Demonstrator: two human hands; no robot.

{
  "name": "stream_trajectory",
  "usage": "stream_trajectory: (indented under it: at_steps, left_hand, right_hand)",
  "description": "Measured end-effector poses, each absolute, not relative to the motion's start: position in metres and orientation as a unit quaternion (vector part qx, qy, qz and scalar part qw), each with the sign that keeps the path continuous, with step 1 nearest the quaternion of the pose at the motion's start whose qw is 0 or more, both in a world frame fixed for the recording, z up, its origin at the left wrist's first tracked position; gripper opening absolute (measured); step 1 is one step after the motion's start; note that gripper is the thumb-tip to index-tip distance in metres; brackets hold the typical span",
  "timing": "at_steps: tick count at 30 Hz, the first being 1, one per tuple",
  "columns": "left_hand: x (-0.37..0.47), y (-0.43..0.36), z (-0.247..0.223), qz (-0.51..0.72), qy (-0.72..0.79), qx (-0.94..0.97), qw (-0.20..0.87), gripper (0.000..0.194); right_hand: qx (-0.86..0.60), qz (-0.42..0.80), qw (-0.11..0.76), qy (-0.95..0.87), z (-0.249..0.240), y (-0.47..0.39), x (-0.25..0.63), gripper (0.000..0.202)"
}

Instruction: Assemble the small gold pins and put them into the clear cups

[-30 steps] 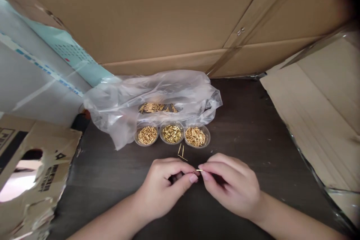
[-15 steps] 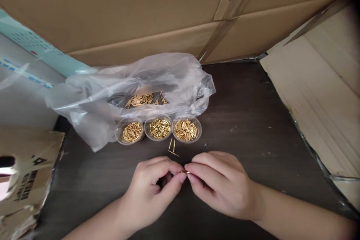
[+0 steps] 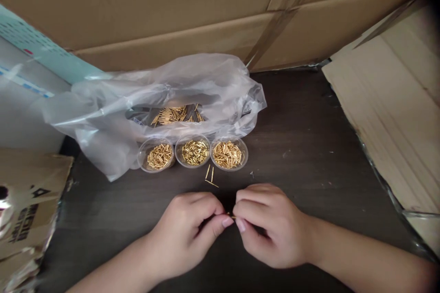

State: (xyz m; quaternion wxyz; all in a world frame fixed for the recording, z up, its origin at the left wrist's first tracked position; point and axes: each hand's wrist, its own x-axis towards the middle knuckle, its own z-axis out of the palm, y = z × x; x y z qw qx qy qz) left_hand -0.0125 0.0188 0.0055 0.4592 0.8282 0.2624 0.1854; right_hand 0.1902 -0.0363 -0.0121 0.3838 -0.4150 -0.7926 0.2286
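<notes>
My left hand (image 3: 190, 233) and my right hand (image 3: 275, 226) meet fingertip to fingertip low in the middle of the view. Each is closed in a pinch. A small gold-coloured metal pin (image 3: 234, 217) shows between the fingertips, its right end in my right hand. Whether my left fingers hold a separate small piece or the same pin is too small to tell. Just beyond the hands lie a few thin gold pins (image 3: 212, 175). Behind them stand three clear round cups in a row: the left cup (image 3: 142, 165), the middle cup (image 3: 178, 158) and the right cup (image 3: 245, 158), all holding small gold pieces.
A crumpled clear plastic bag (image 3: 103, 114) lies behind the cups, with long gold pins (image 3: 172, 115) in it. A large cardboard box (image 3: 154, 4) walls off the back. Cardboard (image 3: 388, 100) borders the right, and a torn carton (image 3: 34, 206) the left of the dark table (image 3: 302, 146).
My fingertips have drawn slightly apart, showing more of the pin between them. The camera view has shifted a little, while the cups and loose pins stay in place.
</notes>
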Motion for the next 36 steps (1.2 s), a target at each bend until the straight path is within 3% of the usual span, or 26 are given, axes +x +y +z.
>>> stream_trajectory:
  at_steps: [4,8,22,36]
  left_hand:
    - [-0.013,0.02,0.007,0.175,0.264,0.833,0.453,0.017]
    - [-0.013,0.019,0.01,0.157,0.259,0.835,0.459,0.012]
    - [-0.014,0.018,0.004,0.16,0.238,0.846,0.449,0.016]
    - [-0.014,0.017,0.005,0.191,0.27,0.852,0.406,0.012]
  right_hand:
    - [-0.413,0.358,0.418,-0.726,-0.006,-0.03,0.192,0.017]
    - [-0.415,0.398,0.436,-0.692,-0.004,-0.025,0.194,0.017]
    - [-0.401,0.397,0.435,-0.701,-0.006,-0.028,0.195,0.018]
    - [-0.45,0.295,0.38,-0.752,-0.009,-0.037,0.195,0.019]
